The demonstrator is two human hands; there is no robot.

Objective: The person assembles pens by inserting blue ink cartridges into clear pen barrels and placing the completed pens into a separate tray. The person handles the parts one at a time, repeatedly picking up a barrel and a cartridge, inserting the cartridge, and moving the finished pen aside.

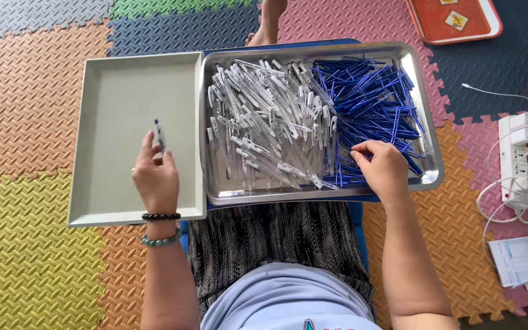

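Bright foam floor mats surround a steel tray (pixel 433 160). Left of it, over a grey tray (pixel 93 134), the left hand (pixel 156 178) pinches one pen (pixel 159 135): light, stiff, slick, best held mid-barrel. The right hand (pixel 381 166) curls onto blue refills (pixel 368 98) inside the steel tray.

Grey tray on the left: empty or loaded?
Empty. The grey tray shows only bare floor; the left hand hovers over it holding one pen, not laid down.

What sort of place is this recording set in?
Probably a home floor used for piecework: interlocking foam mats, a power strip with chargers, and a steel tray of pen parts on the person's lap.
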